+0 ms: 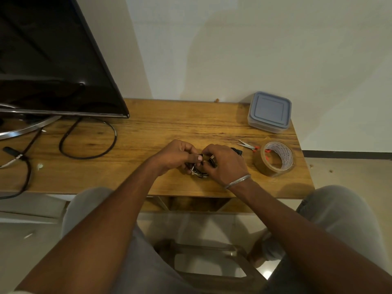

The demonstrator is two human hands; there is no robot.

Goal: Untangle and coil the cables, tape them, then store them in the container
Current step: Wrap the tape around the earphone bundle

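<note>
**Black cables (200,175) being held at mid-frame**

We are pinching the small bundle of cables with our left grip (176,154), while our right grip (224,164) is clasping it from the other side, over the wooden tabletop (169,124). Right of the grips, a brown tape roll (275,164) is lying beside small scissors (247,144). A lidded grey container (269,112) is sitting at the tabletop's far right corner, upper right of centre.
</note>
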